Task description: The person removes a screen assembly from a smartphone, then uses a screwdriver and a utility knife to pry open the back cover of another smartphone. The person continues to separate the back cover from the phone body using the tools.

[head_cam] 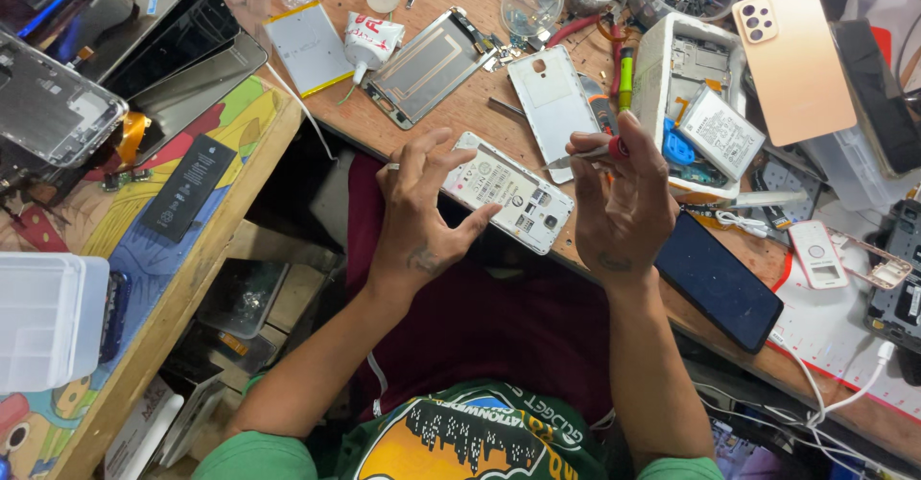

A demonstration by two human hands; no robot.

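My left hand rests on the opened white phone, fingers spread over its left end and the thumb pressed against its lower edge, so the hand is clamped on the phone and steadies it. The phone lies back-up, cover off, at the near edge of the wooden workbench, partly overhanging my lap. My right hand is closed on a small screwdriver (red collar, metal tip), pinched between thumb and fingers; the tip points left and hovers just above the phone's upper right end. I cannot tell whether the tip touches.

Just beyond the phone lies a white back cover, and left of that a metal phone frame. A dark phone lies face-up just to the right of my right wrist. A white tray behind my right hand holds a battery and blue parts. A gold phone back leans further right.
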